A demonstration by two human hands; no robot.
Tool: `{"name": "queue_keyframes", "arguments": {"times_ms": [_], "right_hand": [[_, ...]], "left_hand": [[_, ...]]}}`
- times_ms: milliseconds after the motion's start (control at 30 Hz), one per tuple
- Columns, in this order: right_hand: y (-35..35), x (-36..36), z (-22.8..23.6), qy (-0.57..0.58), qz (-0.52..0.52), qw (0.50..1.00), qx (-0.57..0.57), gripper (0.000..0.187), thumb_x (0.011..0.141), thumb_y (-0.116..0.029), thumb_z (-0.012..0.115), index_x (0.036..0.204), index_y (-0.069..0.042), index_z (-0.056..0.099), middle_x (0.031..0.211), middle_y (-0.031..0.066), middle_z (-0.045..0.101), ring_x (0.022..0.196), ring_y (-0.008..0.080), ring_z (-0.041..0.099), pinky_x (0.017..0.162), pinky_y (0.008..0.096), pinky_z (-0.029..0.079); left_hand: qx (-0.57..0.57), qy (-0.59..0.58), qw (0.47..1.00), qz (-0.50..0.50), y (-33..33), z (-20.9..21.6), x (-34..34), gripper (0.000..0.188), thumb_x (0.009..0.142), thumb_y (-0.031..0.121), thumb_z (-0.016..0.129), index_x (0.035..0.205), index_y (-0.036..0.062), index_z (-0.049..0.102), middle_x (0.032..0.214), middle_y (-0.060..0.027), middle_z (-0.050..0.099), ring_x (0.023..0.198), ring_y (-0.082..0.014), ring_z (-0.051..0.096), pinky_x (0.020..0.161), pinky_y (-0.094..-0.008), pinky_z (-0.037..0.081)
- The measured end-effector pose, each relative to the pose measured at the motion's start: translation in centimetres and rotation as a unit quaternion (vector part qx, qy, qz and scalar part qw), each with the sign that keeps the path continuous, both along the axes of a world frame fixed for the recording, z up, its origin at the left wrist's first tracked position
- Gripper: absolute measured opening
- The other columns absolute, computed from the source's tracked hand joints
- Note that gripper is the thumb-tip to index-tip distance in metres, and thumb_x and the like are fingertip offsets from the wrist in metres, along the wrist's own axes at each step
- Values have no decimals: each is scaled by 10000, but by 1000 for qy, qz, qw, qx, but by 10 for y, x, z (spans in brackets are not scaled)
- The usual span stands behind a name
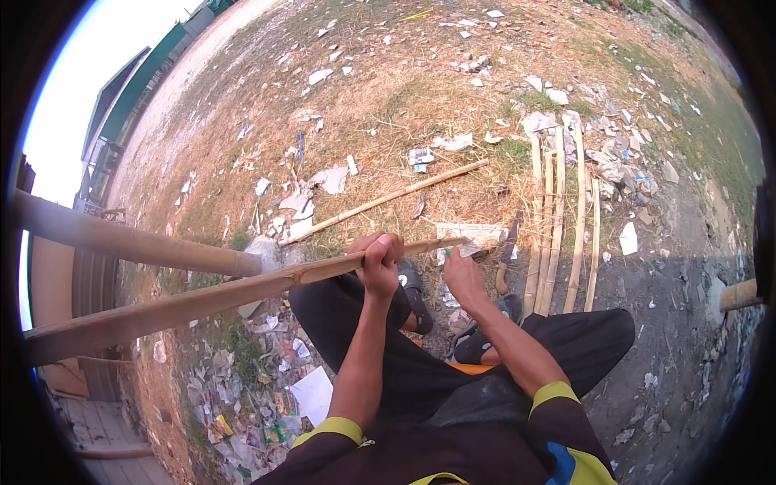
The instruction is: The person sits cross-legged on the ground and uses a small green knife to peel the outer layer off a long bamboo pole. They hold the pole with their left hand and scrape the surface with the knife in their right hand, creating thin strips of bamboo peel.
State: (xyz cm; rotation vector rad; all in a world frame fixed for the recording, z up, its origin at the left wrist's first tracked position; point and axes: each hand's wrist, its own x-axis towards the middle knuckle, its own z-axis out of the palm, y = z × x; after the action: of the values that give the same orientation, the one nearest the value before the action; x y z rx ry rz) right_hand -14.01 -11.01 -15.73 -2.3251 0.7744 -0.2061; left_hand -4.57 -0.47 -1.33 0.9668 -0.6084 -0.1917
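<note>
My left hand [380, 260] is wrapped round a long split bamboo pole [234, 291], which runs from the left edge across my lap to a narrower end at the right. Close to that narrow end, my right hand [465, 279] is closed, with a bit of green showing at its fingertips. What it pinches is too small to name. Just right of this hand, a large blade with a curved wooden handle [502, 280] lies on the ground. My bent legs in black trousers are beneath the pole.
Several bamboo strips [555, 218] lie side by side at the right, and another bamboo strip [388, 196] lies ahead. A thick bamboo post [137, 234] stands at the left, near a bamboo end [739, 295] at the far right. Paper scraps [314, 396] litter the ground.
</note>
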Motion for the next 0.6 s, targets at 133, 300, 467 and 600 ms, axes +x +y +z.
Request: {"name": "queue_keyframes", "arguments": {"times_ms": [133,300,467,600], "right_hand": [[2,-4,-7,4,-2,1000,7,231,946,-254,469,987,-29,501,710,298,612,701,476,619,634,568,490],[0,2,-6,8,11,1000,14,248,953,-267,462,984,-22,489,721,295,618,703,482,616,633,567,489],[-20,-7,-55,34,-38,999,4,255,959,-252,448,958,-6,513,728,288,627,722,478,626,640,556,502],[-9,6,-33,51,-8,998,25,278,955,-255,454,981,11,530,750,288,634,728,469,634,650,548,512]], "left_hand": [[10,-15,1000,-15,1,0,-2,388,811,108,484,480,42,293,437,-7,265,383,-102,237,398,-291,198],[-7,6,1000,-16,4,2,1,384,816,103,477,491,46,281,449,-6,258,395,-99,218,407,-296,190],[-11,-3,999,-45,-3,-1,-3,367,793,88,470,493,48,262,452,-12,258,386,-104,216,400,-293,188],[-21,4,999,-35,1,-7,0,359,786,69,465,491,60,262,452,-4,249,385,-99,204,393,-282,186]]}}
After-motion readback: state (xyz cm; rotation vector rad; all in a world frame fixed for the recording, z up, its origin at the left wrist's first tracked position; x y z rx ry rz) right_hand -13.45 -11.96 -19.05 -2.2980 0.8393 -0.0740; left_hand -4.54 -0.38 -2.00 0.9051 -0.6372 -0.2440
